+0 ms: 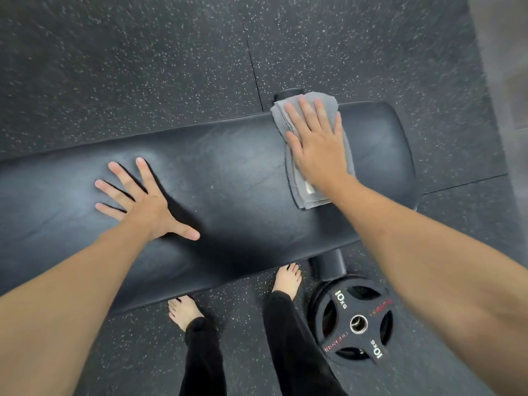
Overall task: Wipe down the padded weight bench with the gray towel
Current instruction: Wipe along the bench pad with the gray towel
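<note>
Gray towel (300, 178) is pressed flat on bench (228, 178) at 2 o'clock by right hand (317, 144), fingers together; left hand (143, 204) is laid at 9, fingers spread

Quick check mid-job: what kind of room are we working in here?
Most likely a gym or home workout space: a padded weight bench, a 10 kg weight plate lying beside it, and speckled rubber flooring.

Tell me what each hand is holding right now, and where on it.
Nothing is gripped. The right hand presses flat on the gray towel, over its middle; the left hand rests spread on the bench.
</note>
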